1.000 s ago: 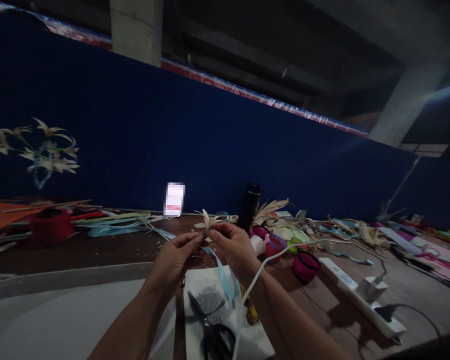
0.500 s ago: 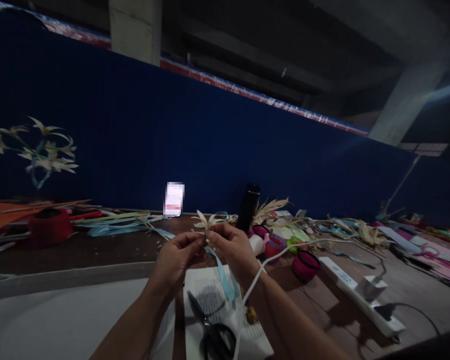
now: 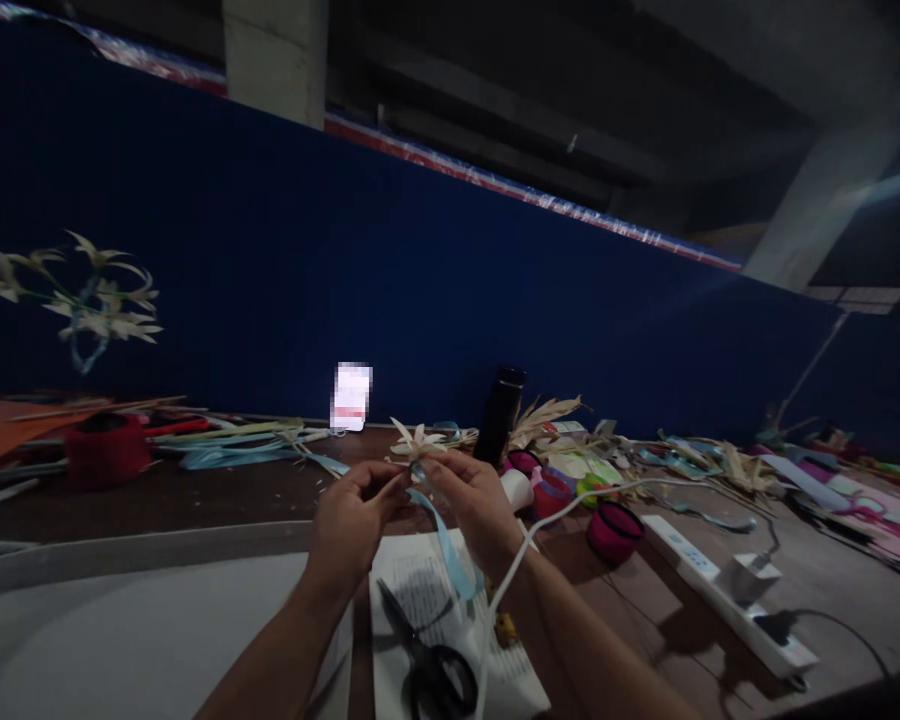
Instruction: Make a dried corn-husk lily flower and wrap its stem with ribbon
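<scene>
A pale cream flower with pointed petals, like dried husk (image 3: 418,438), stands up between my two hands over the table. At its base the fingers of my left hand (image 3: 347,520) are closed in a pinch. My right hand (image 3: 481,502) pinches the same spot from the other side, thumb and forefinger against the flower's foot. From between the fingertips a light blue ribbon (image 3: 450,555) hangs down past my right wrist. The stem is hidden by my fingers. Below, black-handled scissors (image 3: 427,650) lie on a printed sheet (image 3: 420,570).
A lit phone (image 3: 352,397) leans on the blue partition, with a black bottle (image 3: 501,415) to its right. A white cable (image 3: 525,540) crosses before my right forearm from the power strip (image 3: 727,595). Cream flowers (image 3: 101,310) stand at left; ribbon rolls (image 3: 615,532) lie right.
Both hands stay at the flower's base, with a slight shift of the fingers. The ribbon's lower end has swung a little right. The whole view has shifted slightly.
</scene>
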`<control>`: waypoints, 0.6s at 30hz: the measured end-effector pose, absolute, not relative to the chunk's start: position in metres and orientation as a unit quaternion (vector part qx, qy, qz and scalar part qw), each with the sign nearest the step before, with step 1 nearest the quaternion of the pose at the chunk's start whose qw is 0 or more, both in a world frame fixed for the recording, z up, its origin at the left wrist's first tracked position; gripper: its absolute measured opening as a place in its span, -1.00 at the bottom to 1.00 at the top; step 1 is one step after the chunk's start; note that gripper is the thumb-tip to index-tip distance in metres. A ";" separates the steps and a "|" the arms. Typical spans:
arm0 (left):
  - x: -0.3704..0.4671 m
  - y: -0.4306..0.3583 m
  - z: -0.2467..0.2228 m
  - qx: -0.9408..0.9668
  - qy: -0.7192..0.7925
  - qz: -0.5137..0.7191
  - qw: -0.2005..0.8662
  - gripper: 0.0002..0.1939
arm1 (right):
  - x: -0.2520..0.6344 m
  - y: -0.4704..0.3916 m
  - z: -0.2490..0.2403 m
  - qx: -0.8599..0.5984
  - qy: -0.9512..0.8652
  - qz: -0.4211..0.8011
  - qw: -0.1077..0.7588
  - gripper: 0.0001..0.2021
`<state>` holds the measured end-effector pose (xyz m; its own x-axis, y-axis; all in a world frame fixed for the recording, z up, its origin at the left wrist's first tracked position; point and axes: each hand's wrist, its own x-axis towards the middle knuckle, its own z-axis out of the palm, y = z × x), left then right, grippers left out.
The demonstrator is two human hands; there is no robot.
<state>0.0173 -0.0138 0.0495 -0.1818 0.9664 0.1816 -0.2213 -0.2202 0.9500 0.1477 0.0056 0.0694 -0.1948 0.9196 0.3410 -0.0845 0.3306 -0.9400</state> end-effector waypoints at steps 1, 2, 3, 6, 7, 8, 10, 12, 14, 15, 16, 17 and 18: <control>0.017 -0.014 0.049 0.449 0.426 0.644 0.449 -0.72 | 0.148 0.005 0.069 -0.345 -0.618 0.466 0.531 -0.78; 0.016 -0.014 0.049 0.455 0.431 0.647 0.435 -0.72 | 0.148 0.005 0.069 -0.352 -0.617 0.465 0.529 -0.77; 0.016 -0.014 0.048 0.459 0.436 0.650 0.420 -0.73 | 0.148 0.005 0.069 -0.358 -0.615 0.465 0.527 -0.76; 0.016 -0.014 0.047 0.478 0.448 0.657 0.373 -0.76 | 0.148 0.003 0.070 -0.364 -0.603 0.478 0.525 -0.78; 0.016 -0.014 0.046 0.487 0.452 0.658 0.353 -0.77 | 0.147 0.002 0.071 -0.359 -0.598 0.486 0.526 -0.78; 0.016 -0.015 0.046 0.498 0.458 0.657 0.331 -0.78 | 0.146 0.001 0.072 -0.351 -0.593 0.495 0.530 -0.79; 0.018 -0.016 0.046 0.518 0.469 0.654 0.289 -0.81 | 0.142 -0.001 0.074 -0.333 -0.580 0.512 0.540 -0.79; 0.019 -0.018 0.046 0.529 0.473 0.656 0.257 -0.84 | 0.139 -0.002 0.075 -0.322 -0.564 0.525 0.550 -0.81; 0.020 -0.020 0.047 0.537 0.476 0.658 0.230 -0.85 | 0.136 -0.002 0.076 -0.322 -0.551 0.531 0.558 -0.83; 0.020 -0.021 0.046 0.540 0.478 0.658 0.215 -0.86 | 0.135 -0.002 0.076 -0.324 -0.546 0.531 0.562 -0.84; 0.021 -0.022 0.046 0.543 0.482 0.658 0.199 -0.86 | 0.135 -0.002 0.076 -0.327 -0.545 0.528 0.564 -0.84; 0.021 -0.022 0.045 0.546 0.486 0.657 0.185 -0.86 | 0.135 -0.002 0.076 -0.329 -0.549 0.524 0.562 -0.85; 0.021 -0.023 0.044 0.546 0.487 0.659 0.174 -0.86 | 0.136 -0.002 0.076 -0.328 -0.556 0.521 0.558 -0.87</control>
<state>0.0210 -0.0226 0.0436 -0.3430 0.7615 0.5499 0.3031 -0.4643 0.8322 0.1361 -0.0025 0.0758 -0.1625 0.9467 0.2781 -0.2158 0.2409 -0.9462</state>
